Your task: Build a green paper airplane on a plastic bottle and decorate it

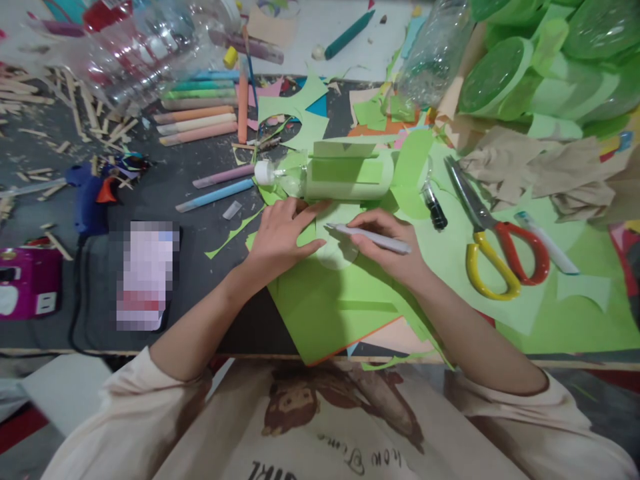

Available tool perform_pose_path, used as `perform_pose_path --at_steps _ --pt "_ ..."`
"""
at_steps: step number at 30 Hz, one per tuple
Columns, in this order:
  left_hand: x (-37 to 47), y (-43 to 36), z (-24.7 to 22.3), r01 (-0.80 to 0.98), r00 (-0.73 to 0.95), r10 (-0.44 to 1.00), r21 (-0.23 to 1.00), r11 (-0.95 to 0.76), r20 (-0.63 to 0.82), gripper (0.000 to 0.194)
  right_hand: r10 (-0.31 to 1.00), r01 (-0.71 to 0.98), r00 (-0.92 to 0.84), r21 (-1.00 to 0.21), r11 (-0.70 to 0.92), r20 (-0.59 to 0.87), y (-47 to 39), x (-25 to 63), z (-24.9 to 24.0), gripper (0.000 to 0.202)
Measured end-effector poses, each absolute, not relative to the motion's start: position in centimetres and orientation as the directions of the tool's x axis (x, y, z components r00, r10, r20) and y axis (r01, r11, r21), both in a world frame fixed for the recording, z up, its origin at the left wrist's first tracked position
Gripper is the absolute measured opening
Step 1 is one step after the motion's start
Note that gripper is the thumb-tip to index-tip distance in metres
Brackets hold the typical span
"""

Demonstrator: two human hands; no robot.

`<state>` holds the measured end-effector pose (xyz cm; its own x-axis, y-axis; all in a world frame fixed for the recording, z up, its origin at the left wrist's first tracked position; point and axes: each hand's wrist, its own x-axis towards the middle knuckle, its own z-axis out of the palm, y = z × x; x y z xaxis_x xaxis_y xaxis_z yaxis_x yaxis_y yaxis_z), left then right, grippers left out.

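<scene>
A dark table [210, 233] spreads under everything; clock directions run from the pale-green paper piece between the hands. At six o'clock is a cream T-shirt [240, 427], where "GIRL" can be read, cut by the view's edge, above it a script line that seems to include "Time". Green paper sheets [340, 327] lie beneath the work. Between one and two, green-tinted plastic bottles [540, 73] carry pale-green paper bands; at half past ten lies a clear plastic bottle [155, 53] with red showing. At twelve, just beyond the hands, a bottle wrapped in green paper [345, 177] lies on its side, white cap toward ten. Crumpled brown paper [540, 167] sits past two, scissors [490, 233] with one yellow and one red handle at three.

The left hand [283, 237] lies palm down, fingers spread, steadying the pale-green paper piece [337, 257]. The right hand [387, 243] pinches a pale lilac marker [377, 238], its tip at that piece.

Toward nine are a smartphone [147, 277], its screen pixelated beyond reading, a blue glue gun [90, 200] and a magenta box [33, 283] with a white label too small to read. Capped markers [200, 117] line up at half past ten.
</scene>
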<state>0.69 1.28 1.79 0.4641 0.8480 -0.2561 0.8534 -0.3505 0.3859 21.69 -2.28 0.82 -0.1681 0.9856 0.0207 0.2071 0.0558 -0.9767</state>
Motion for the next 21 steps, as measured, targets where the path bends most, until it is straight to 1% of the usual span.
perform_pose_path --at_steps 3,5,15,21 --pt "0.66 1.29 1.82 0.852 0.468 0.846 0.385 -0.355 -0.254 0.061 0.977 0.309 -0.212 -0.948 0.079 0.013 -2.30 21.45 1.12 0.011" --pt "0.69 1.29 1.89 0.858 0.463 0.846 0.375 -0.352 -0.264 0.061 0.972 0.331 -0.234 -0.938 0.098 0.019 -2.28 21.44 1.15 0.011" --pt "0.72 1.27 1.82 0.853 0.468 0.844 0.385 -0.353 -0.263 0.059 0.964 0.349 -0.260 -0.924 0.153 0.061 -2.16 21.40 0.66 0.013" --pt "0.68 1.23 1.83 0.853 0.466 0.843 0.390 -0.347 -0.268 0.061 0.961 0.342 -0.274 -0.929 0.142 0.046 -2.36 21.63 1.01 0.011"
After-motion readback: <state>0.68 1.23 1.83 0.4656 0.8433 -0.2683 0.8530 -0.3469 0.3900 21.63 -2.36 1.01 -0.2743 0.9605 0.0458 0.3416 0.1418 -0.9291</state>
